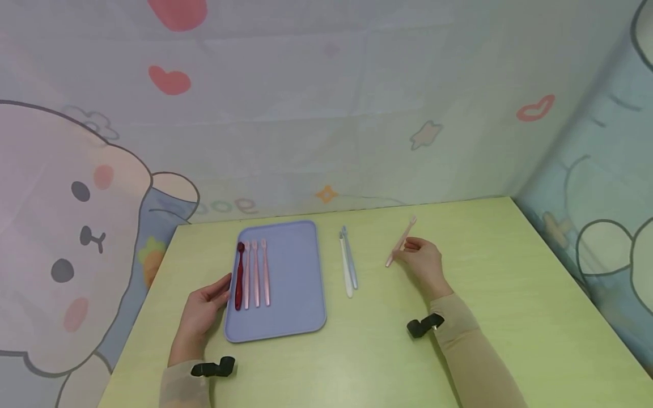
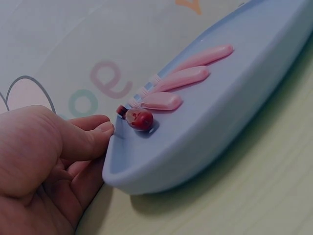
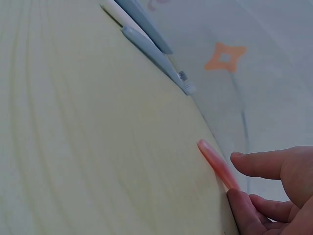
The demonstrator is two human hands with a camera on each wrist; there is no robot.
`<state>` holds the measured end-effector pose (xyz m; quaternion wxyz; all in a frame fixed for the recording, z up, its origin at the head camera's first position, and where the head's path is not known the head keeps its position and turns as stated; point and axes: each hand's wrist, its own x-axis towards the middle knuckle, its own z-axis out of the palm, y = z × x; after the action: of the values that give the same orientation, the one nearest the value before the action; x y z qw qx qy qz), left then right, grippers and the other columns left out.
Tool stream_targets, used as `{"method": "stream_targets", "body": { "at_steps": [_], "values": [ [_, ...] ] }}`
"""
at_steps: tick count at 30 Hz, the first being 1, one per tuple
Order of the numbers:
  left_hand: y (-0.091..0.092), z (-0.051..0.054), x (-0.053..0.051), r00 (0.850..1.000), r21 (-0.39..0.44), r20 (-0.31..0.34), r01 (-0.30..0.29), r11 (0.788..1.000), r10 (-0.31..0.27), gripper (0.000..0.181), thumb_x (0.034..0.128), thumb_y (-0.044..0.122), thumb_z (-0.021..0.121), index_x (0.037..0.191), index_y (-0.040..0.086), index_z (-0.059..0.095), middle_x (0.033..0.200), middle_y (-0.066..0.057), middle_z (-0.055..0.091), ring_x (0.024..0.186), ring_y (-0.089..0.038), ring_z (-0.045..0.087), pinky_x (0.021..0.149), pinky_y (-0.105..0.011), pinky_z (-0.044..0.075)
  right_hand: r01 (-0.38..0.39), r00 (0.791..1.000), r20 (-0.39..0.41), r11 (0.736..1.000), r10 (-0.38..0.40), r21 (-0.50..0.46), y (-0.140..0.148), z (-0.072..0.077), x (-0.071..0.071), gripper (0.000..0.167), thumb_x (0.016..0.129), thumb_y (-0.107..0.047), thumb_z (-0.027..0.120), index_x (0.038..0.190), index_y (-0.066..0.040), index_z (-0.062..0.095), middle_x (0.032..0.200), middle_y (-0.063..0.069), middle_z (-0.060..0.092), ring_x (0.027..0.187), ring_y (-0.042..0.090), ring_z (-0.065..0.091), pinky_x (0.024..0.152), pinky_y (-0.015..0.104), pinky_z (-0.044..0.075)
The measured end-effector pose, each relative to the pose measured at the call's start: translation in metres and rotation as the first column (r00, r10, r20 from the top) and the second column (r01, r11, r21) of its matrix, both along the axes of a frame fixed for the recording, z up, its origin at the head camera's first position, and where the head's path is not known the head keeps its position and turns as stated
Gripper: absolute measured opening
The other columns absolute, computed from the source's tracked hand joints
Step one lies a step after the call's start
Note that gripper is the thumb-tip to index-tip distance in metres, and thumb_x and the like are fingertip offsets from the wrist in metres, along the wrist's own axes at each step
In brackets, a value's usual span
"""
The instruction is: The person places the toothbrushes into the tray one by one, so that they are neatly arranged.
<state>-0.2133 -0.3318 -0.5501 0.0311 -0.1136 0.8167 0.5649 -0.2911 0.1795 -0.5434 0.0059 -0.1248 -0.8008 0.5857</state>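
On the table, my left hand (image 1: 199,314) grips the left rim of a blue-lavender tray (image 1: 296,283), thumb at the edge in the left wrist view. Inside the tray lie a dark red toothbrush (image 1: 239,277) nearest that hand and, beside it, three pink toothbrushes (image 1: 256,275) in a row. My right hand (image 1: 423,263) pinches another pink toothbrush (image 1: 393,258) near the table's back, its head pointing away. The right wrist view shows its handle (image 3: 215,161) emerging beside the fingers; part of the brush is hidden there.
Between tray and right hand lie a white toothbrush (image 1: 346,269) and a light blue toothbrush (image 1: 351,260), side by side and close together. Behind the yellow-green table (image 1: 367,351) hangs a printed cloth (image 1: 285,113), which also covers the sides.
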Motion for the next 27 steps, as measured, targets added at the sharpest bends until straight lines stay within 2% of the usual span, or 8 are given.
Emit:
{"method": "stream_targets", "body": {
  "at_steps": [3,9,14,17,22,24,27],
  "values": [
    [-0.001,-0.001,0.0,1.0,-0.003,0.003,-0.001,1.0,0.001,0.051,0.1065,0.005,0.065,0.156,0.008,0.055,0.151,-0.013,0.058,0.148,-0.023,0.047,0.116,-0.025,0.042,0.009,1.0,0.02,1.0,-0.009,0.005,-0.003,0.001,0.0,0.068,0.09,-0.019,0.084,0.148,0.006,0.057,0.142,0.023,0.063,0.131,0.035,0.058,0.114,0.044,0.047],
    [-0.001,-0.002,-0.001,1.0,0.005,-0.001,0.003,1.0,-0.003,0.051,0.1064,0.004,0.065,0.156,0.007,0.054,0.151,-0.013,0.058,0.148,-0.024,0.047,0.104,-0.012,0.045,0.035,0.999,0.039,0.997,-0.038,0.065,-0.01,0.004,-0.001,0.071,0.09,-0.026,0.086,0.146,0.006,0.058,0.139,0.022,0.062,0.127,0.037,0.058,0.11,0.047,0.048],
    [-0.001,-0.001,-0.002,1.0,0.001,-0.008,0.008,1.0,-0.008,0.05,0.1062,0.004,0.065,0.155,0.007,0.055,0.15,-0.014,0.058,0.148,-0.025,0.047,0.099,-0.008,0.045,0.046,0.998,0.029,0.993,-0.049,0.105,-0.013,0.005,-0.001,0.07,0.089,-0.027,0.086,0.144,0.006,0.059,0.135,0.022,0.062,0.121,0.036,0.058,0.105,0.047,0.05],
    [-0.001,-0.001,-0.002,1.0,-0.006,-0.009,0.009,1.0,-0.009,0.05,0.1063,0.004,0.065,0.155,0.007,0.055,0.15,-0.014,0.059,0.149,-0.025,0.046,0.105,-0.013,0.045,0.048,0.998,0.025,0.991,-0.051,0.127,-0.014,0.005,-0.003,0.068,0.089,-0.026,0.086,0.144,0.005,0.059,0.134,0.022,0.062,0.12,0.036,0.059,0.104,0.047,0.05],
    [0.001,-0.001,-0.001,1.0,0.001,-0.007,0.01,1.0,-0.01,0.05,0.1069,0.004,0.064,0.156,0.007,0.054,0.151,-0.014,0.058,0.15,-0.026,0.045,0.118,-0.034,0.041,0.037,0.999,0.017,0.985,-0.041,0.167,-0.013,0.004,-0.004,0.066,0.089,-0.023,0.084,0.143,0.006,0.06,0.134,0.023,0.064,0.12,0.037,0.06,0.104,0.048,0.051],
    [0.001,-0.001,0.0,1.0,0.012,-0.003,0.012,1.0,-0.012,0.05,0.1072,0.004,0.063,0.156,0.007,0.054,0.152,-0.014,0.057,0.15,-0.025,0.045,0.117,-0.03,0.041,0.032,0.999,0.016,0.985,-0.035,0.172,-0.011,0.004,-0.004,0.064,0.089,-0.02,0.084,0.142,0.007,0.06,0.134,0.024,0.064,0.121,0.038,0.061,0.105,0.048,0.051],
    [0.002,-0.001,0.0,1.0,0.024,0.001,0.013,1.0,-0.013,0.05,0.1073,0.003,0.063,0.156,0.007,0.054,0.152,-0.013,0.057,0.15,-0.024,0.046,0.109,-0.017,0.044,0.022,1.0,0.013,0.983,-0.025,0.181,-0.009,0.005,-0.003,0.062,0.089,-0.017,0.082,0.142,0.008,0.06,0.134,0.025,0.066,0.122,0.038,0.063,0.107,0.048,0.051]
  ]
}}
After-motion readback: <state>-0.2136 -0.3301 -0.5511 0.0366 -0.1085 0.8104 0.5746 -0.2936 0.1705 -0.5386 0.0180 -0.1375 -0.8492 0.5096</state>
